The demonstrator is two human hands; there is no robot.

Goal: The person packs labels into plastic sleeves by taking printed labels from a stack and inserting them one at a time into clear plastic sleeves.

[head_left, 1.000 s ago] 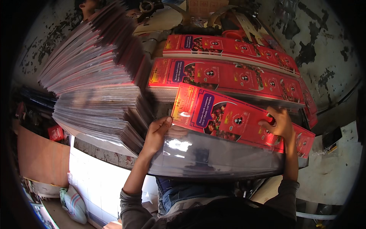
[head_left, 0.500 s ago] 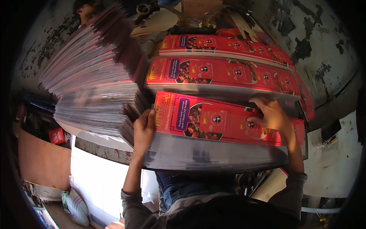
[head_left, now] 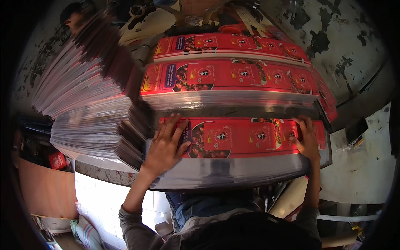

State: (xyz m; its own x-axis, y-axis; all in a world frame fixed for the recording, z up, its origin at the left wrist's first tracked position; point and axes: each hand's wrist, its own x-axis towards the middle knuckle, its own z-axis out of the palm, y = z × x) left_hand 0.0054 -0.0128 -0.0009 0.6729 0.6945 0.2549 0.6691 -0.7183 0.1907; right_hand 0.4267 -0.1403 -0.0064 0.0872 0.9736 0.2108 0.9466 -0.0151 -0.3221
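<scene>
A long red printed sheet (head_left: 241,141) with food pictures lies in front of me, along the far side of a stack of clear plastic sheets (head_left: 225,173). My left hand (head_left: 166,146) rests on its left end, fingers spread over the print. Toward the right end, my right hand (head_left: 307,139) touches the sheet with thumb and fingers apart. Neither hand is closed on anything. Beyond lie a middle stack of similar red sheets (head_left: 246,75) and a far one (head_left: 233,43).
To the left, a high, fanned pile of sheets (head_left: 89,125) leans beside the stacks. Dark table surface (head_left: 233,111) shows between front and middle stacks. A person (head_left: 75,18) is at the upper left. A stained wall (head_left: 321,41) stands at right.
My left hand has moved from the sheet's left edge onto its top and spread out. The red sheet now lies straighter, with a wider gap behind it. My right hand remains near the right end.
</scene>
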